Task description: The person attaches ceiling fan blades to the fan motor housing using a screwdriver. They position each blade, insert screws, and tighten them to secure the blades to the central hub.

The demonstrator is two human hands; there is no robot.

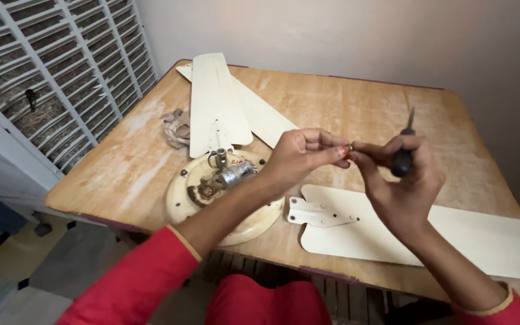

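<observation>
1. Left hand (301, 157): raised above the desk (344, 102), its grip closed; thumb and fingertips pinch a small reddish part (348, 150) (too small to identify with certainty, possibly a screw or wire cap).
2. Right hand (399, 180): meets the left hand at that same small part, forefinger and thumb touching it, while the remaining fingers are clamped around the dark handle of a screwdriver (405, 153), whose shaft points up and away from the person.
3. Small reddish part: held in the air between the two hands, over the middle of the desk, just above the nearest blade.
4. Ceiling fan motor housing (224, 195): cream, round, lying at the desk's near edge under the left forearm; a metal stub and wiring show at its centre.
5. Near fan blade (452, 238): cream, flat on the desk to the right, its metal bracket (320, 213) beside the housing.
6. Two further fan blades (218, 102): overlapping, beyond the housing, reaching towards the far left corner.
7. Crumpled cloth (176, 127): just left of those blades.
8. White window grille (61, 72): left of the desk.
</observation>
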